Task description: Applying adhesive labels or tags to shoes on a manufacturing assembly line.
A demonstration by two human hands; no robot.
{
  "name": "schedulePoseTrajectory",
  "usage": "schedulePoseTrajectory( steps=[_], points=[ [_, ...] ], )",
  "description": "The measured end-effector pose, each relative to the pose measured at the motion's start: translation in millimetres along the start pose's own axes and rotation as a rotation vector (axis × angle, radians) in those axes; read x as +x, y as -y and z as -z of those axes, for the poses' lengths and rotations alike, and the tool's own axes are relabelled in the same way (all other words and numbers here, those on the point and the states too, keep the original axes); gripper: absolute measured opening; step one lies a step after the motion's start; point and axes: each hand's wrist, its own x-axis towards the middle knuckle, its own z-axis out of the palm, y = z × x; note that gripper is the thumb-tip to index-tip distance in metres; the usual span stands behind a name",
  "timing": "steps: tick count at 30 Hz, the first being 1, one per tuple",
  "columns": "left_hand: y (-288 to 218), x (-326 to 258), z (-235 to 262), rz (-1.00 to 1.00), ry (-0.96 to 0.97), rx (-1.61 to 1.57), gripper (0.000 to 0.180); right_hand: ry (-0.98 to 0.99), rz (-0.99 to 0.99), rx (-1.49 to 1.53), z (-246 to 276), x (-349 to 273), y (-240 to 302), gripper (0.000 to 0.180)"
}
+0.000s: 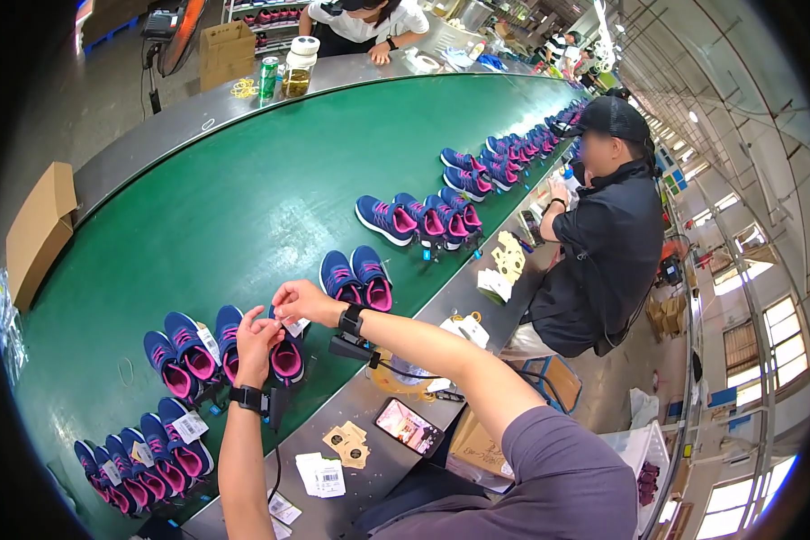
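Observation:
My left hand (260,340) and my right hand (304,304) meet above a navy sneaker with pink lining (287,362) on the green belt (270,175). Both have thumb and fingers pinched together; whatever lies between the fingertips is too small to make out. A white tag (298,328) shows just below my right hand, by that shoe. Partly behind my left hand stands a matching sneaker (228,326). Left of it is a pair of sneakers (184,346) with a white tag (209,344) on one. An untagged-looking pair (356,277) sits to the right.
Several more sneakers (144,459) stand lower left, others (418,219) farther along. On the metal ledge nearest me are white tags (320,475), cream cards (346,445) and a phone (409,427). A co-worker (603,243) sits right; another person (364,27) stands across. A cardboard piece (41,236) edges the left.

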Motion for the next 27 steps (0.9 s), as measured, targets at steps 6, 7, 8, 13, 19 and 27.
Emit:
schedulePoseTrajectory(
  steps=[6,7,8,13,19,27],
  points=[
    [-6.1,2.4,7.3,0.01,0.048,0.123,0.052,0.018,0.007,-0.086,-6.8,-0.6,1.4,0.023],
    [-6.2,2.5,8.9,0.011,0.051,0.127,0.052,0.02,-0.007,-0.091,-7.8,-1.3,3.3,0.023],
    [-6.3,1.5,10.7,0.017,0.048,0.115,0.052,0.012,-0.024,-0.09,-9.5,-2.4,5.2,0.024],
    [-12.3,-3.9,8.5,0.028,0.061,0.14,0.051,0.001,-0.046,-0.072,-11.9,-3.9,8.8,0.027],
    [-13.4,-12.1,15.3,0.02,0.082,0.157,0.053,0.04,-0.074,-0.005,-16.8,-3.3,4.1,0.028],
    [-14.4,-23.4,27.4,0.021,0.083,0.255,0.056,0.073,-0.107,-0.007,-31.6,-5.4,-9.4,0.03]
  ],
)
